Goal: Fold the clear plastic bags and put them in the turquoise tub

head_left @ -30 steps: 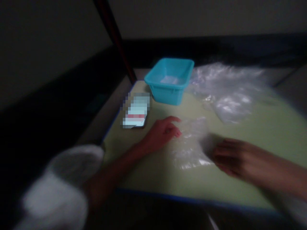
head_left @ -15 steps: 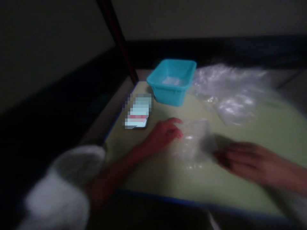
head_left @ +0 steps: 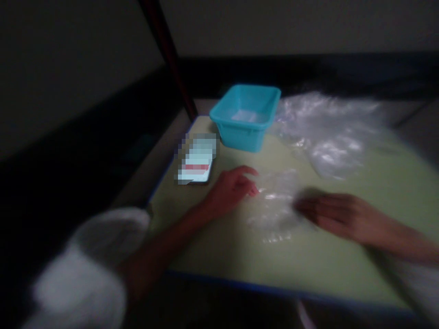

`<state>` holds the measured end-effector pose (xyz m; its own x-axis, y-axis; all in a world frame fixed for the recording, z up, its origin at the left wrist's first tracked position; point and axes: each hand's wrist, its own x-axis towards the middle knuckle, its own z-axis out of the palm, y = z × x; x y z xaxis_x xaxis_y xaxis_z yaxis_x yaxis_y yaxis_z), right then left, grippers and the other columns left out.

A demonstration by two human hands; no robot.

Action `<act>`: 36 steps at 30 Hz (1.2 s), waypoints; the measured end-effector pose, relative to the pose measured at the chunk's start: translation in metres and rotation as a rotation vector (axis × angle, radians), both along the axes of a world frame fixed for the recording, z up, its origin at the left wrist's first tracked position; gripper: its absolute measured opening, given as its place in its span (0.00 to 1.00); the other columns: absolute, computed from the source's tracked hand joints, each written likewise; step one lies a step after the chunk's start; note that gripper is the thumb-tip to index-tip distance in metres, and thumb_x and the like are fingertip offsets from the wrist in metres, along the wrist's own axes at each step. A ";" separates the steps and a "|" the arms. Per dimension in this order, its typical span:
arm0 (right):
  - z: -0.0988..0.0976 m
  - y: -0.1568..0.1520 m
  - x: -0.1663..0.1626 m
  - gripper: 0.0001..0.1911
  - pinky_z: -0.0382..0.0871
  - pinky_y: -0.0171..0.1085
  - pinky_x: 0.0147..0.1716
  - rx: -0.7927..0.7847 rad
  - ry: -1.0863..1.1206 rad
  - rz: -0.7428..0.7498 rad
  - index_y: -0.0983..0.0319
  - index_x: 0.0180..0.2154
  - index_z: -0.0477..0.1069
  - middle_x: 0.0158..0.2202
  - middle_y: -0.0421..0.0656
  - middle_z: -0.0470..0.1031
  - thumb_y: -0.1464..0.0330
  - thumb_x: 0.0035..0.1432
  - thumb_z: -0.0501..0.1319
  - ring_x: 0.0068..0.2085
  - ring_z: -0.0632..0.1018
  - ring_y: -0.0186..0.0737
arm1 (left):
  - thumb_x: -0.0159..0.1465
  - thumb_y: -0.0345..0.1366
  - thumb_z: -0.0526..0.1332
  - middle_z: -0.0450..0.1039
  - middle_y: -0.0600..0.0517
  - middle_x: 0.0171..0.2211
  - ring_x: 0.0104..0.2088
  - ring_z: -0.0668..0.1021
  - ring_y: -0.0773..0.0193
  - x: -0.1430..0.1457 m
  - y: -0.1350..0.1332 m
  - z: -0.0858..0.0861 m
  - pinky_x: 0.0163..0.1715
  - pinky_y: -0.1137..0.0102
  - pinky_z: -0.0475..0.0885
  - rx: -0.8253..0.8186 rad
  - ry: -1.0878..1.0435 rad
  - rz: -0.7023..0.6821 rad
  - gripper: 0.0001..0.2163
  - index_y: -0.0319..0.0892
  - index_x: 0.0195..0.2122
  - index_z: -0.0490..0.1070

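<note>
A small clear plastic bag (head_left: 274, 205) lies on the pale yellow-green tabletop (head_left: 212, 246), between my two hands. At its left edge is my left hand (head_left: 235, 185), with the forefinger reaching forward and the other fingertips bunched on the plastic. From the right comes my right hand (head_left: 334, 214), its fingers pressed together at the bag's right edge. Those fingertips are dark and blurred, and the thumb's grip is hidden. I cannot make out anything inside the bag.
A turquoise plastic basket (head_left: 243, 135) with something whitish inside stands at the back. Left of it lies a phone (head_left: 199, 160) with a lit screen. A heap of clear plastic bags (head_left: 336, 132) spreads over the back right. The table's blue edge (head_left: 240, 285) runs along the front.
My right hand has moved a little left and up, over the bag's right side. The greyish raised part of the bag there now looks flatter. My left hand has barely shifted.
</note>
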<state>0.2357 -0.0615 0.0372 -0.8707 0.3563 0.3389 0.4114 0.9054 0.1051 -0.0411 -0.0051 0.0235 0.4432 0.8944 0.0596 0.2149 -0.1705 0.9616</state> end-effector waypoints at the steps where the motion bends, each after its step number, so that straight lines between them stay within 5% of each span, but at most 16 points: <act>1: 0.000 0.000 0.000 0.16 0.75 0.39 0.37 -0.022 0.008 -0.011 0.63 0.43 0.71 0.40 0.47 0.79 0.74 0.66 0.45 0.40 0.79 0.40 | 0.59 0.32 0.57 0.77 0.51 0.25 0.27 0.80 0.65 0.000 0.001 0.000 0.30 0.71 0.74 -0.004 -0.007 0.016 0.09 0.38 0.41 0.67; 11: 0.003 0.004 0.001 0.12 0.74 0.38 0.32 -0.140 0.108 -0.049 0.63 0.43 0.69 0.34 0.47 0.79 0.72 0.66 0.48 0.34 0.80 0.41 | 0.58 0.30 0.56 0.75 0.54 0.22 0.22 0.78 0.66 -0.005 0.002 0.002 0.24 0.74 0.72 0.023 0.067 0.108 0.06 0.39 0.37 0.67; 18: 0.009 0.011 -0.001 0.10 0.64 0.32 0.19 -0.610 0.296 -0.326 0.60 0.32 0.68 0.21 0.37 0.70 0.64 0.64 0.53 0.20 0.71 0.33 | 0.58 0.29 0.55 0.74 0.55 0.21 0.22 0.78 0.66 -0.006 0.003 0.002 0.23 0.74 0.72 0.066 0.186 0.148 0.07 0.40 0.38 0.67; 24: 0.011 0.023 -0.017 0.18 0.62 0.32 0.17 -0.941 0.564 -0.543 0.60 0.26 0.64 0.19 0.38 0.67 0.53 0.56 0.58 0.21 0.69 0.33 | 0.58 0.29 0.55 0.73 0.56 0.22 0.22 0.77 0.67 -0.006 0.005 -0.002 0.21 0.75 0.69 0.067 0.177 0.177 0.08 0.41 0.39 0.65; 36: 0.005 0.025 -0.030 0.16 0.58 0.30 0.14 -0.990 0.811 -0.709 0.61 0.35 0.61 0.18 0.35 0.69 0.63 0.48 0.65 0.18 0.69 0.32 | 0.52 0.28 0.62 0.69 0.58 0.25 0.23 0.77 0.68 -0.003 0.006 0.011 0.22 0.76 0.68 -0.066 0.141 0.164 0.15 0.40 0.40 0.63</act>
<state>0.2059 -0.0369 0.0418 -0.1111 0.9938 0.0076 0.4337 0.0553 -0.8993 -0.0446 0.0010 0.0342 0.2911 0.9552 -0.0532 0.3673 -0.0602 0.9281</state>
